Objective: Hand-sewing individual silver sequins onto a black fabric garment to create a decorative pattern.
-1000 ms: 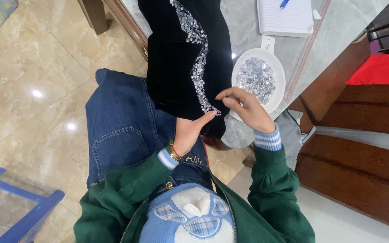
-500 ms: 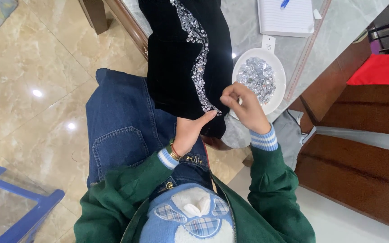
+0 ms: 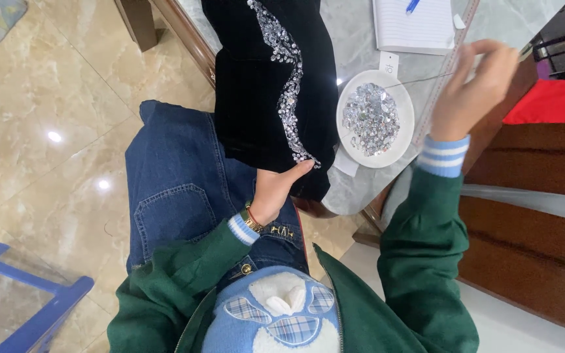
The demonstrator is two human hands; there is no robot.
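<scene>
Right hand [image 3: 475,88] raised above the table, fingers pinched shut on something thin, seemingly a needle, though too small to confirm; a fine thread [image 3: 420,80] running taut from the pinch back toward the black garment [image 3: 263,98]. Left hand [image 3: 277,193] under the garment's lower edge, thumb and fingers closed on the cloth, pressing it up just beside the last sequins of the silver trim [image 3: 289,98] that winds down the fabric. Garment hanging off the marble table [image 3: 361,189] edge onto the denim lap [image 3: 184,189]. Just right of the garment, a round white dish [image 3: 407,140] piled with loose silver sequins [image 3: 371,117], heaped toward the middle, rim mostly bare. Farther back, a lined notepad [image 3: 413,26] with a blue pen [image 3: 412,5] on it. Likely risks: thread pulled too hard and snapping or puckering the cloth; thread sweeping low across the dish and flicking sequins out, since its line passes right over the pile; sleeve cuff [image 3: 445,157] brushing the dish rim and tipping it, the dish sitting near the table edge; garment sliding off the lap if the left-hand grip slackens.
</scene>
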